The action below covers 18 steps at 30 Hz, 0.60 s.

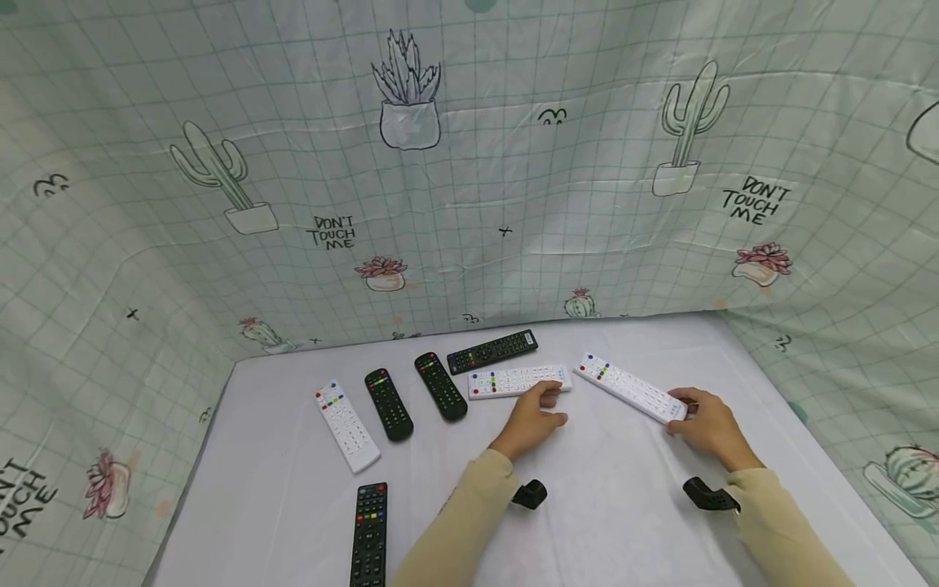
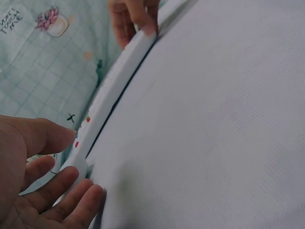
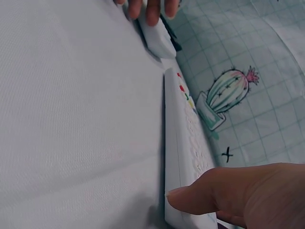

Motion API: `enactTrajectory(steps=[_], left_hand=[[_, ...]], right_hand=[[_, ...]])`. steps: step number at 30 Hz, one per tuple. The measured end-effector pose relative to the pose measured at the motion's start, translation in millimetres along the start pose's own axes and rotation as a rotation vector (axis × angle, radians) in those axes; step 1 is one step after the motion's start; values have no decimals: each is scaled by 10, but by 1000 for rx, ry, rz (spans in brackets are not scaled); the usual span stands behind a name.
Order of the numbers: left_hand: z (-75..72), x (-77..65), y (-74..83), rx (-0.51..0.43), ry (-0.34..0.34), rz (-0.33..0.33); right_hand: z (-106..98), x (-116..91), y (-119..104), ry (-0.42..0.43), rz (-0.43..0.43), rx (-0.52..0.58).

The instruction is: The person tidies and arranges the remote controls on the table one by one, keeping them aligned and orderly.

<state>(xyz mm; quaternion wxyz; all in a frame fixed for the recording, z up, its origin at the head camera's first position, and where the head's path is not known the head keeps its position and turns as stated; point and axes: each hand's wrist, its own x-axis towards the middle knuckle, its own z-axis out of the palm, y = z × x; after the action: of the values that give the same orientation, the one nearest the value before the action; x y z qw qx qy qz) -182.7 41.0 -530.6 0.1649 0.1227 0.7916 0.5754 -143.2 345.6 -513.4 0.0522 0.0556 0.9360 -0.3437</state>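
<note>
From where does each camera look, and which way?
Head: worn there, facing forward and down at the table; left hand, right hand, sleeves show.
Left wrist: worn there, facing the gripped white remote; left hand near, right hand beyond.
Right wrist: likewise; right hand near, left fingertips at top.
Both wrist views share that remote and table.

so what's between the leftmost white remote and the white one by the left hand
A black remote, then a second black remote, in the head view.

Before me a green-gridded cloth (image 1: 499, 179) hangs behind a white tabletop (image 1: 609, 505); potted cacti (image 1: 688, 126) and lettering (image 1: 756, 201) decorate the fabric.
</note>
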Motion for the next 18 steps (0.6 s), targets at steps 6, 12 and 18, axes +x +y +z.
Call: enactTrajectory(steps=[6,12,18], left_hand=[[80,25,17,-11,-30,-16],[175,57,52,19,-34,-16],[253,70,91,52,-39,-25]], right_hand=[[-48,-20,71,-19,8,-9],[-96,-35,148,-40,9,-15],[-171,-78,202,-51,-28,-36]])
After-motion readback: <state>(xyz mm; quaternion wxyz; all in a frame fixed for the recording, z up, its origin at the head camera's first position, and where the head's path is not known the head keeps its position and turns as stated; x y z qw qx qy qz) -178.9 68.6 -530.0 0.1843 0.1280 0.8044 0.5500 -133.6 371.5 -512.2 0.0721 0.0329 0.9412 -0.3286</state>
